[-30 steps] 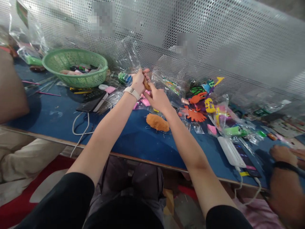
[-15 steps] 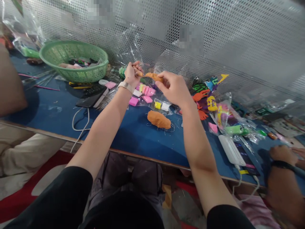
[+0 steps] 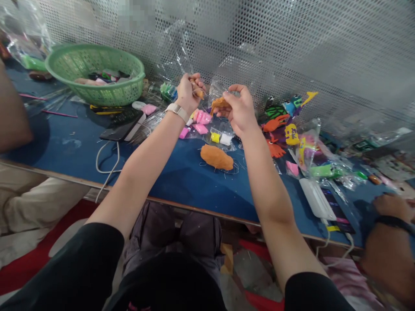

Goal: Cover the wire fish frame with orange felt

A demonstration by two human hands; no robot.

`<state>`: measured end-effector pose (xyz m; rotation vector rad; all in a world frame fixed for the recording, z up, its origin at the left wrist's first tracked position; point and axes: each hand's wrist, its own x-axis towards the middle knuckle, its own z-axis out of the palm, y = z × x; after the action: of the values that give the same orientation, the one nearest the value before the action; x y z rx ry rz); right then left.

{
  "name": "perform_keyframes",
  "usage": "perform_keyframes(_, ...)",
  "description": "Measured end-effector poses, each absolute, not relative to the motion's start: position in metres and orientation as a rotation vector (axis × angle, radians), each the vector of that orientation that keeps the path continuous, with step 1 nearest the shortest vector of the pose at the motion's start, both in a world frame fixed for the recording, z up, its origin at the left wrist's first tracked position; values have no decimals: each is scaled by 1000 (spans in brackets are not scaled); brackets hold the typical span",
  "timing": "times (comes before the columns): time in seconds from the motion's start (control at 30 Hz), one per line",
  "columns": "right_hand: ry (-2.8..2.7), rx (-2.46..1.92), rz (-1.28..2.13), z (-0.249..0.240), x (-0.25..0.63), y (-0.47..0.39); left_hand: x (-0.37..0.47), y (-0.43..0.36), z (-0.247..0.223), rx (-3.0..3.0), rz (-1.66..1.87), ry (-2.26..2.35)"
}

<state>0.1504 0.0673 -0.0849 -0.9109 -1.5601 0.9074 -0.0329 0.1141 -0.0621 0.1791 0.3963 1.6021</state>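
Note:
My left hand (image 3: 191, 91) is closed around a piece of orange modelling clay (image 3: 199, 92), part of which sticks out past the fingers. My right hand (image 3: 238, 108) pinches another orange clay piece (image 3: 219, 103) between thumb and fingers. A gap separates the two pieces, and both are held above the table. Below them a larger orange clay lump (image 3: 216, 157), long and rounded, lies on the blue tabletop with thin strands around it. Behind it sit small packets of pink clay (image 3: 201, 117) and a bag with yellow (image 3: 215, 138) and white blocks (image 3: 225, 139).
A green basket (image 3: 97, 96) holding mixed items stands at the back left, near a black phone (image 3: 118, 129) with a cable. Colourful clay figures (image 3: 275, 124) lie at right, with a white power bank (image 3: 317, 201). A co-worker's arm (image 3: 389, 242) rests at the right edge.
My hands have drawn apart, each with orange clay; before, the pieces nearly met between them. My right hand has turned, showing its fingers. The view has shifted slightly.

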Motion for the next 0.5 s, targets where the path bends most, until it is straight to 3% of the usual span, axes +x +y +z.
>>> perform_keyframes(0.23, -1621, -989, 980, -91, 150, 76, -23, 80, -42, 206, 1600, 441)
perform_keyframes(0.5, -1709, -977, 936, -99, 150, 81, -23, 99, -46, 246, 1610, 432)
